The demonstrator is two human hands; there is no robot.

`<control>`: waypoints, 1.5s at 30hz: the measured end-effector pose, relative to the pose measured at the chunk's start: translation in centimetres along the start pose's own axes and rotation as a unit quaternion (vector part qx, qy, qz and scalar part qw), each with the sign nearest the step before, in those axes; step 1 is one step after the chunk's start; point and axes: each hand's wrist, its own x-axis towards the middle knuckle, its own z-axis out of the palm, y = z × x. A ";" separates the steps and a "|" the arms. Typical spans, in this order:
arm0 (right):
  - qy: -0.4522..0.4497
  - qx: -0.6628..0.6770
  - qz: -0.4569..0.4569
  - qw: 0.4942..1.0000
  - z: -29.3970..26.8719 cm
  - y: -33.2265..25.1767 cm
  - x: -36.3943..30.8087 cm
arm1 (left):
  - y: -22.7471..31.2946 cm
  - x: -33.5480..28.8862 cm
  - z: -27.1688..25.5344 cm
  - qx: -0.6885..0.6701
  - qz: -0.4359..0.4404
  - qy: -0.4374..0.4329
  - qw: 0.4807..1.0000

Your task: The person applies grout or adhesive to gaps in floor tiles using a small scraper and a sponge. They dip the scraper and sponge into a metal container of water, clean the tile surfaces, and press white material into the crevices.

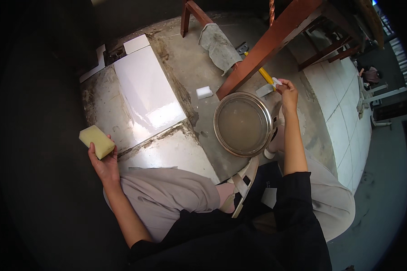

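Observation:
My left hand [106,167] grips a thick pale-yellow sponge [97,142] and holds it up at the left. My right hand [288,94] is closed, its fingertips pinching a small white piece [276,82] whose kind I cannot make out. Just beyond those fingers lies a tool with a yellow handle [265,74], and a flat grey blade [264,91] shows beside it. Between my hands a round metal basin [218,136] of cloudy water stands on the floor. Glossy white tiles [150,88] lie to its left, with dirty mortar along their edges.
A small white block [204,92] sits on the concrete floor behind the basin. Reddish-brown metal legs [269,49] rise close to the basin, with a grey cloth [219,47] draped over a bar. More white tiles [343,104] run along the right. A person [371,74] is far right.

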 end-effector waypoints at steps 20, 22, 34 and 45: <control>-0.248 -0.162 -0.174 0.939 15.6 -1.8 -12.0 | 0.0 0.0 0.8 0.011 0.001 0.010 1.000; -0.238 -0.289 -0.274 0.886 17.4 -1.8 -10.9 | 0.3 -0.2 0.8 0.018 -0.001 0.021 1.000; -0.264 -0.240 -0.210 0.910 17.5 -2.8 -11.2 | -0.4 0.4 0.4 0.000 -0.009 0.004 1.000; -0.170 0.071 0.040 0.982 3.8 -2.0 -9.8 | -0.5 0.1 0.6 -0.004 -0.007 -0.010 1.000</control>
